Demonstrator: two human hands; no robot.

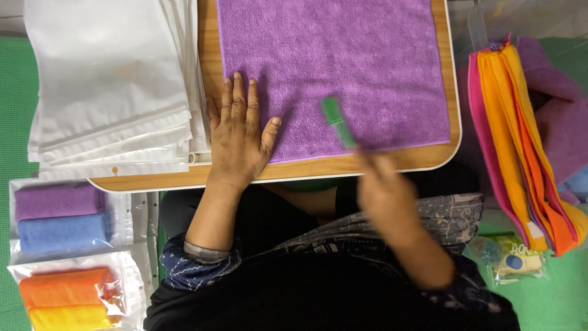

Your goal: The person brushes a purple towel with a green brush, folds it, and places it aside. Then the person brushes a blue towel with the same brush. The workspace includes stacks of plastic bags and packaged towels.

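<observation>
A purple towel point(343, 61) lies spread flat on a small wooden table point(306, 168). My left hand point(239, 132) rests flat on the towel's near left corner, fingers apart. My right hand point(383, 190) is blurred by motion at the table's near edge and grips a green stick-shaped tool point(338, 121) that points up over the towel's near edge.
A stack of white plastic bags point(110, 86) covers the table's left side. Clear bags with folded purple and blue cloths point(61, 216) and orange and yellow cloths point(64, 299) lie at lower left. A pile of orange, pink and yellow cloths point(520, 147) hangs at right.
</observation>
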